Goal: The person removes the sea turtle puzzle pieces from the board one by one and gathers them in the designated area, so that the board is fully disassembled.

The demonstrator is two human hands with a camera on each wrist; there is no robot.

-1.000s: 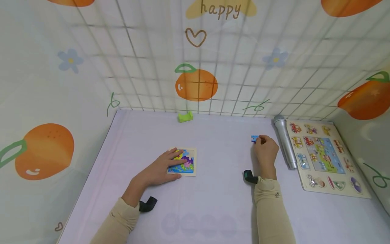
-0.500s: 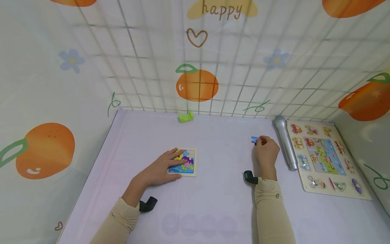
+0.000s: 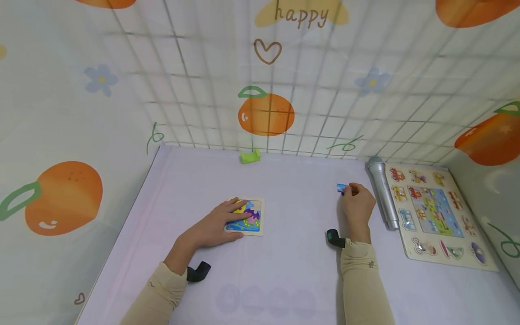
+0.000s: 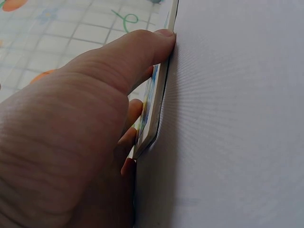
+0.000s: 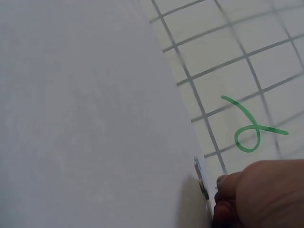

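Observation:
My left hand point(image 3: 215, 221) lies spread over a small square jigsaw puzzle point(image 3: 257, 225) in a pale wooden frame. Its fingers reach across the colourful picture, and the thumb touches the near edge, as the left wrist view shows along the frame's side point(image 4: 159, 102). Part of the picture is hidden under the fingers. To the right, my right hand point(image 3: 358, 205) pinches a small blue puzzle piece point(image 3: 340, 188) between thumb and fingertips, low over the white table. The right wrist view catches this piece point(image 5: 199, 173) edge-on beside the fingers.
A silver microphone point(image 3: 383, 192) lies right of my right hand, next to a larger wooden picture board point(image 3: 410, 250) with vehicle shapes. A light-green curved block point(image 3: 250, 156) sits at the table's back edge. Behind it stands a cloth-covered grid wall point(image 3: 317, 104).
The head view has shifted slightly. My left hand stays on the puzzle, and my right hand keeps its pinch on the blue puzzle piece in nearly the same spot.

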